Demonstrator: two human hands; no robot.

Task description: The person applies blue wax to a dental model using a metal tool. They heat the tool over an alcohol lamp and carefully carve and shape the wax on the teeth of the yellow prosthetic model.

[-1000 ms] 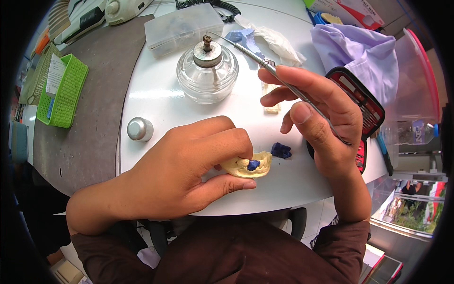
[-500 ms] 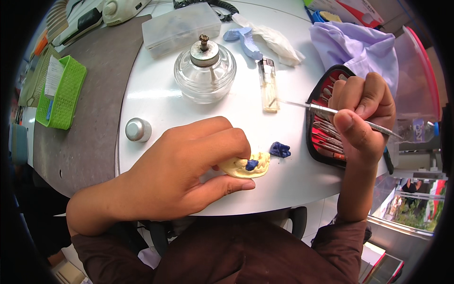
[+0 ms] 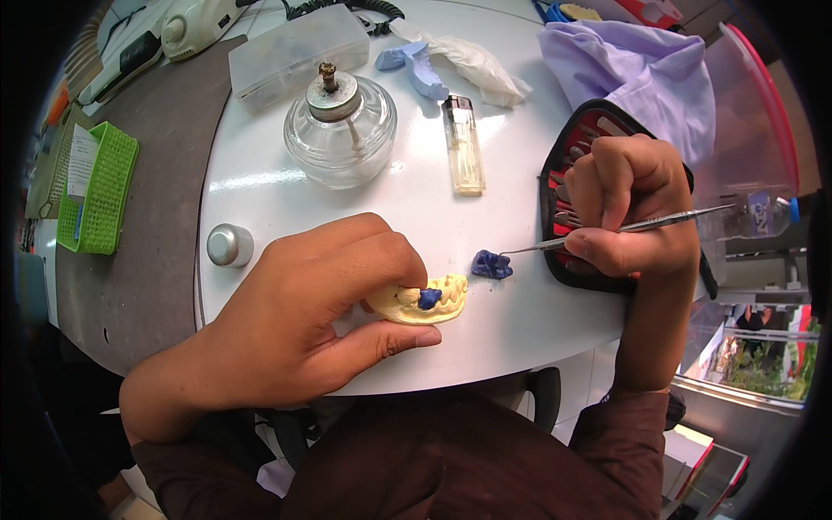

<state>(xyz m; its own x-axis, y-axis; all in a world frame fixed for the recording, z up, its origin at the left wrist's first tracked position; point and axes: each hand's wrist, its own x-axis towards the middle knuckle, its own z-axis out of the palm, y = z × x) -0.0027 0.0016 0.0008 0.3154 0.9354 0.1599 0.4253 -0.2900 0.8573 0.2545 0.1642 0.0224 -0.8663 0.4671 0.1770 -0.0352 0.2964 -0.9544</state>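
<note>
My left hand [image 3: 321, 303] grips a cream dental cast [image 3: 446, 303] between thumb and fingers, just over the white table. A dark blue lump of wax [image 3: 429, 299] sits on the cast's row of teeth, and part of the cast is hidden by my fingers. My right hand [image 3: 637, 208] is closed on a thin metal dental wax carver [image 3: 663, 221], held nearly level. Its fine tip is at the right side of a separate dark blue wax piece [image 3: 491, 265] on the table, seemingly touching it. Behind my right hand lies an open black case [image 3: 559, 165] with red lining and several metal instruments.
A glass spirit lamp [image 3: 341, 134] with a bare, unlit wick stands beyond my left hand. Around it are a clear lighter [image 3: 464, 147], a metal cap [image 3: 230, 246], a translucent plastic box [image 3: 299, 56] and a lilac cloth [image 3: 628, 82]. A green basket [image 3: 100, 186] is at left.
My right hand has lowered and turned the carver, bringing its tip from near the lighter to the loose wax piece. The whole view has shifted slightly. My left hand keeps its hold on the cast.
</note>
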